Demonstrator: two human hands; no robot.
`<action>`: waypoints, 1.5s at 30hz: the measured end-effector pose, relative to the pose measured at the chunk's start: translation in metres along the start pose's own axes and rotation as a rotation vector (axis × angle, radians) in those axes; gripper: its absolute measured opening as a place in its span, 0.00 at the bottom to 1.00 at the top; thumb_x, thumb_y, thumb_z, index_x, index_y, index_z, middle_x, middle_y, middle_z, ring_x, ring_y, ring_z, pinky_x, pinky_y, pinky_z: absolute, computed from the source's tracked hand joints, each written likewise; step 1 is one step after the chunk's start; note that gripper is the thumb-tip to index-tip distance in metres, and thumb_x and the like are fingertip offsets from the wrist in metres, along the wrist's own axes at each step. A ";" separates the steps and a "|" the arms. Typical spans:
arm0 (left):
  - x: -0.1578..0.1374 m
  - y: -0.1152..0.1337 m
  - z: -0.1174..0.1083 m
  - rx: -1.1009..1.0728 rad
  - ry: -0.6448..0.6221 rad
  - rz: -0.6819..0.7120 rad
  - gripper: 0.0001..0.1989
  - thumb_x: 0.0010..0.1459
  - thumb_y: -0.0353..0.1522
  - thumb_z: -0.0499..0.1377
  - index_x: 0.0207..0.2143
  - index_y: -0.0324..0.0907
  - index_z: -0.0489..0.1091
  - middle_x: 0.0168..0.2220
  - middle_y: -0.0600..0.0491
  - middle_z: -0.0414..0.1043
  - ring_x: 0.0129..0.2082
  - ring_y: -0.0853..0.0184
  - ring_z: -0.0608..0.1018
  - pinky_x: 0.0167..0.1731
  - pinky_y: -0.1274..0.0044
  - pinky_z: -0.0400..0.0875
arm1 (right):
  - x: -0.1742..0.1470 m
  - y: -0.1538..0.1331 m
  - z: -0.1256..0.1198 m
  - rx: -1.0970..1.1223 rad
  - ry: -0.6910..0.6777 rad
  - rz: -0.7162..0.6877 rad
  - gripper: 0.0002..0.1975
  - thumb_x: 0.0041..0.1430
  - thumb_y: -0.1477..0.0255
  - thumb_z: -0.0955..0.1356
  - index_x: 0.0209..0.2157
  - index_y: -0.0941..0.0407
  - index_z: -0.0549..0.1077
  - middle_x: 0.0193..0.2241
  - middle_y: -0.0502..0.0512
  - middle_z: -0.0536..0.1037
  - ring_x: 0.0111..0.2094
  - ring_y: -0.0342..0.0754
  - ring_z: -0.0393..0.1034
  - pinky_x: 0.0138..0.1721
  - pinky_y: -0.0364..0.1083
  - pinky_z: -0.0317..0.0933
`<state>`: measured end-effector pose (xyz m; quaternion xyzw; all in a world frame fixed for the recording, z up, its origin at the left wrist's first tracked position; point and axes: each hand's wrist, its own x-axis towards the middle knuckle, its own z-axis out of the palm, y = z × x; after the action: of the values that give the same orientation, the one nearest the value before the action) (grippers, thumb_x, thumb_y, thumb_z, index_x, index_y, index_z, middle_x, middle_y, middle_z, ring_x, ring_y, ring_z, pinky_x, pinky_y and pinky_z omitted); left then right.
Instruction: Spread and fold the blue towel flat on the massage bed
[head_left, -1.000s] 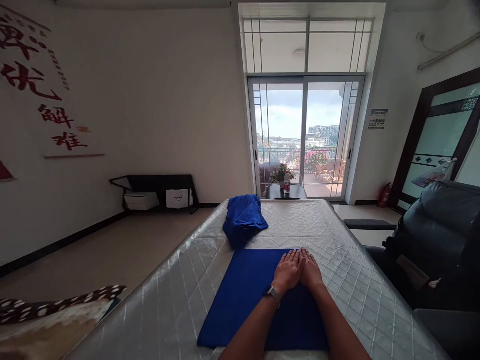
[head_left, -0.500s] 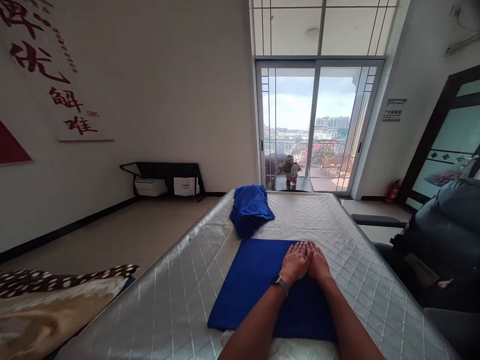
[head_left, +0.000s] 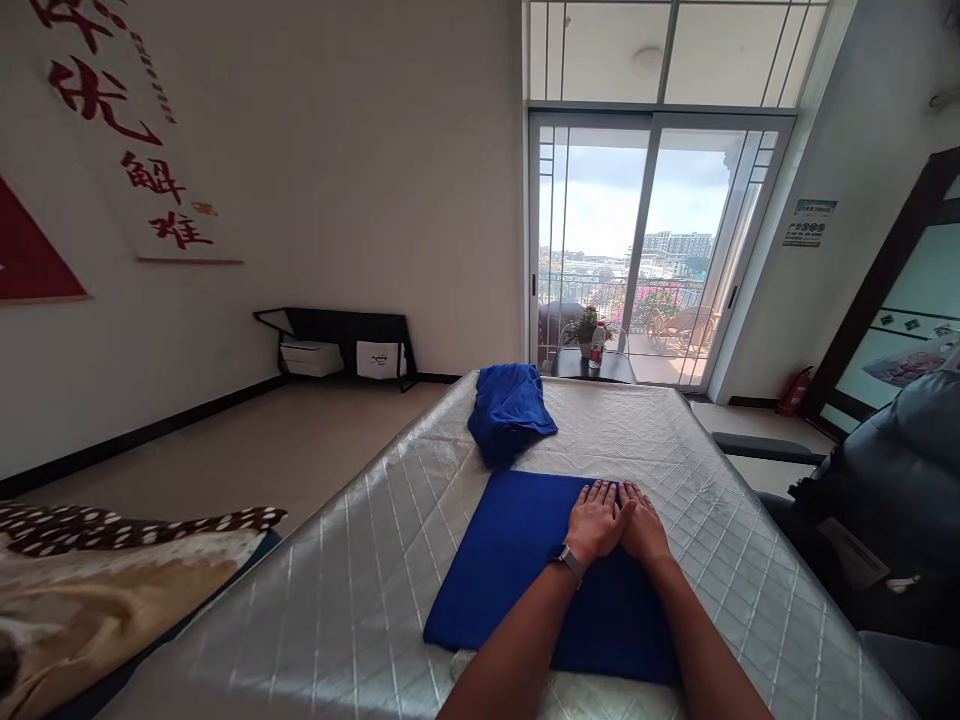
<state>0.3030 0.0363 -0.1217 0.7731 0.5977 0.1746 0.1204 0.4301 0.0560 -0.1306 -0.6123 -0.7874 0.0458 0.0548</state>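
A blue cloth (head_left: 517, 550), folded into a flat rectangle, lies on a table with a silvery quilted cover (head_left: 360, 590). Both my hands rest palm down on its far right part, side by side, with thumbs touching or overlapping. My left hand (head_left: 598, 522), with a watch on the wrist, has its fingers stretched out flat. Beside it, my right hand (head_left: 643, 525) also lies flat, near the cloth's right edge. Neither hand grips anything. Beyond the folded cloth, a crumpled blue cloth (head_left: 511, 410) sits in a loose heap at the table's far left.
To the left is a bed or seat with a tan blanket (head_left: 127, 590) and a dotted brown edge. A dark chair (head_left: 900, 480) stands close on the right. A small black table (head_left: 600, 370) with a bottle (head_left: 597, 346) and potted plant stands before the glass door.
The view has swung slightly, so the room appears shifted to the right. My hands stay flat on the folded cloth in nearly the same place, their fingers slightly more spread.
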 end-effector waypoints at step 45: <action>-0.002 -0.004 -0.003 0.084 0.050 -0.136 0.38 0.69 0.49 0.28 0.70 0.40 0.54 0.72 0.49 0.50 0.73 0.60 0.49 0.70 0.61 0.42 | 0.000 -0.004 -0.007 0.037 0.010 0.024 0.32 0.71 0.65 0.52 0.70 0.64 0.53 0.71 0.58 0.51 0.72 0.50 0.40 0.70 0.49 0.34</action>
<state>0.2975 0.0353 -0.1206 0.7307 0.6584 0.1598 0.0844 0.4273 0.0547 -0.1230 -0.6208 -0.7787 0.0582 0.0694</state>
